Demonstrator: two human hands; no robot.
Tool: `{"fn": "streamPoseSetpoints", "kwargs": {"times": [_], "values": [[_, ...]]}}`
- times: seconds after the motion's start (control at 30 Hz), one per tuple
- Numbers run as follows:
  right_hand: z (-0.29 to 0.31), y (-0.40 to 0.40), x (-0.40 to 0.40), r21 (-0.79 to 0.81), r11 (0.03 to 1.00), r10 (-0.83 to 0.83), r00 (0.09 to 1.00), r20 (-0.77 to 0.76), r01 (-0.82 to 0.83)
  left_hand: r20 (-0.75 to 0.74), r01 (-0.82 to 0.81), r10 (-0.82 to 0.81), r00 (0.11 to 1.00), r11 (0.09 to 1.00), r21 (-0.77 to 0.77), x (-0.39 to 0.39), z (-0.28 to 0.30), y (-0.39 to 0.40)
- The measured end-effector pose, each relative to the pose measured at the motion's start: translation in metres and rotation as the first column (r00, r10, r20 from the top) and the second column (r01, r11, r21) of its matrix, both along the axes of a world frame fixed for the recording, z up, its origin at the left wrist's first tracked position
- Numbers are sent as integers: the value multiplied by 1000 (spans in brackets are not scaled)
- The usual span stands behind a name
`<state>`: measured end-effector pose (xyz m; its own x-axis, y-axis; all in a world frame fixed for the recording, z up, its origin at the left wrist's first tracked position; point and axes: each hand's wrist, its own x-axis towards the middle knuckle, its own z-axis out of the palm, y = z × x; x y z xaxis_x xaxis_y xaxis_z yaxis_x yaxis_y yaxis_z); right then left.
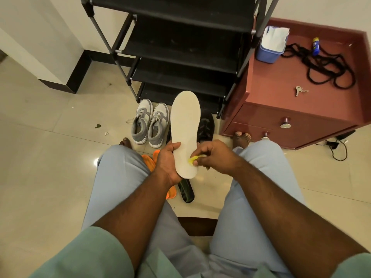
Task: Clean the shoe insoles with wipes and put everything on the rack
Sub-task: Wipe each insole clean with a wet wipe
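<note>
Indoor scene, warm yellowish artificial light, moderately bright. Glossy floor tiles (50, 157) carry soft glare; one small bright highlight beside left knee. Red cabinet (301, 93) top and drawer fronts show faint sheen. Black rack (180, 47) shelves dark, little detail visible in them. Shadows soft and diffuse, pooled under rack and cabinet. Wide-angle distortion strong: wall edges and cabinet sides bow and lean toward frame edges. Centre fairly sharp; slight softness overall, green sleeves (90, 257) at bottom corners blurred.
</note>
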<state>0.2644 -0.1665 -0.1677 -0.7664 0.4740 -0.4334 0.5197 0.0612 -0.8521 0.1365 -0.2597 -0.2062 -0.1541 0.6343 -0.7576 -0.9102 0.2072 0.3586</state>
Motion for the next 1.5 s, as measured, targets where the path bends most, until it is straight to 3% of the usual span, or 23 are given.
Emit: {"fn": "streamPoseSetpoints", "kwargs": {"times": [0.07, 0.23, 0.3, 0.43, 0.5, 0.6, 0.67, 0.87, 1.07, 1.23, 1.37, 1.5], "values": [[-1, -3, 3, -25, 999, 40, 999, -18, -41, 32, 1, -1, 999, 1000, 21, -3, 2, 0], [-7, 9, -9, 159, 942, -274, 951, -142, 295, -17, 9, -9, 1000, 999, -31, 5, 4, 4], [-4, 8, -9, 138, 962, -222, 970, -101, 235, -25, -10, 9, 1000, 1000, -30, 5, 5, 4], [3, -4, 3, -81, 996, 31, 999, -36, -34, 48, -21, 20, 999, 1000, 17, -7, 6, 4], [2, -4, 3, -63, 998, -10, 997, -73, 5, 57, -29, 27, 998, 999, 31, -8, 6, 3], [-5, 4, -5, 53, 973, -217, 966, -138, 226, 25, -30, 29, 999, 1000, 6, -3, 8, 5], [-7, 6, -9, 90, 956, -264, 953, -145, 279, 10, -35, 36, 999, 999, -13, -1, 10, 6], [-1, -7, 3, -29, 1000, 8, 998, -67, -10, 77, -67, 65, 995, 997, 33, -14, 6, 3], [-2, 4, -9, 130, 961, -226, 963, -146, 246, 16, -53, 53, 998, 999, -9, 2, 9, 6], [8, -13, 4, 7, 999, 43, 998, -41, -43, 72, -61, 56, 996, 996, 62, -9, 5, 3], [9, -13, 1, 146, 988, 50, 997, -62, -41, 48, -43, 40, 998, 997, 64, -8, 3, 5], [6, -4, -16, 328, 941, -58, 994, -93, 86, 24, -31, 30, 999, 997, 64, 5, 10, 6]]}}
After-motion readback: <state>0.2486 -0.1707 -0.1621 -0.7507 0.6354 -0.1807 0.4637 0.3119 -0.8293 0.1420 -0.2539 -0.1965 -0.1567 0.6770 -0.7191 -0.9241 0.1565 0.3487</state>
